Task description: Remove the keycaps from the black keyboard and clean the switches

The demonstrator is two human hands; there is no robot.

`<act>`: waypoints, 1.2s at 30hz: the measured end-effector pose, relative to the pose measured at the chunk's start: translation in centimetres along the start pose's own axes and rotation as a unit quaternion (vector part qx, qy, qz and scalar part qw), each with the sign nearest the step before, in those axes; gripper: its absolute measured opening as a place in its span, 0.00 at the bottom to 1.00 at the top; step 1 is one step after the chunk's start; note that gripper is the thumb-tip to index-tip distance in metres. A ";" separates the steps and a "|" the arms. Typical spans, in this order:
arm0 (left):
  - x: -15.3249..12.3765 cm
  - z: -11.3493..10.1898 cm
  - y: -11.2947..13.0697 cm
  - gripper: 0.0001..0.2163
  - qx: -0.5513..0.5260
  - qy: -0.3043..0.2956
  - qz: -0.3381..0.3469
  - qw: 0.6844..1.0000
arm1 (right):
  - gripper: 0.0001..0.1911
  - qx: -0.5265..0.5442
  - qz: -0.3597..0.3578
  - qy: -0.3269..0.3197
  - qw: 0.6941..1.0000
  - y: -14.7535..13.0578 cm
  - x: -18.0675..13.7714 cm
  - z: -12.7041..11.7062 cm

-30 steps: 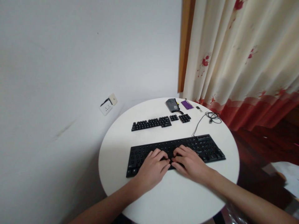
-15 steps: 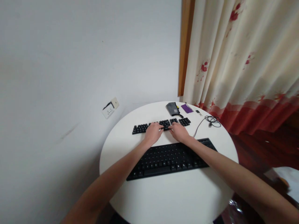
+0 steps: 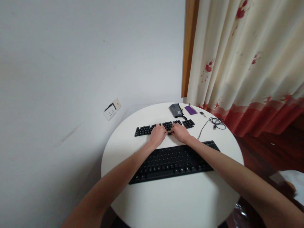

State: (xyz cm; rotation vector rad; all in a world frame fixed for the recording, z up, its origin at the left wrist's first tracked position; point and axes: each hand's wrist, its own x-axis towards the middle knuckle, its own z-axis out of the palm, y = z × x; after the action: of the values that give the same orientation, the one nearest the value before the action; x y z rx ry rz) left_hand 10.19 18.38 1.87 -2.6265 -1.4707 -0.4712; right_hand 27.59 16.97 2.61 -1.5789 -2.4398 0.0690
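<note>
1. while our left hand (image 3: 157,134) and right hand (image 3: 180,132) bunch fingertips narrowly at the keycaps (image 3: 167,125) beyond the keyboard (image 3: 169,161), we can't tell what's held.
2. probably light, stiff plastic; we'd pinch the sides.

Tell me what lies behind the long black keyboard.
Small black keycaps in rows, a flat grey item, a flat purple piece, a small dark object and a coiled black cable. What the left hand and right hand cover cannot be seen.

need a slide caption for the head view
Left hand and right hand at rows of black keycaps, beyond a black keyboard on a round white table.
</note>
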 end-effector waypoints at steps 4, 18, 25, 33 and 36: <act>-0.4 -0.1 0.1 0.08 -0.014 -0.014 -0.018 1.000 | 0.10 0.016 -0.015 -0.010 1.000 0.1 -0.7 -0.3; -9.3 -3.8 7.4 0.06 -0.270 -0.031 0.062 0.960 | 0.07 0.229 -0.062 0.076 0.969 0.9 -12.8 -2.6; -10.1 -3.1 7.9 0.05 -0.280 -0.043 0.072 0.956 | 0.08 0.263 -0.047 0.067 0.961 0.0 -16.1 -1.6; -10.5 -3.6 8.5 0.06 -0.293 -0.035 0.086 0.952 | 0.09 0.258 -0.060 0.066 0.962 0.0 -16.3 -1.1; -10.8 -3.4 8.7 0.06 -0.274 -0.027 0.092 0.957 | 0.09 0.260 -0.063 0.064 0.962 -0.1 -16.4 -1.2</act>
State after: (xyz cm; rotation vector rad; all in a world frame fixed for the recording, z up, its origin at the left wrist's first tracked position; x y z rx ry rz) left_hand 11.56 4.18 2.35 -3.1771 -1.2254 -0.9044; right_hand 34.20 2.01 0.97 -1.1561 -2.1735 0.5212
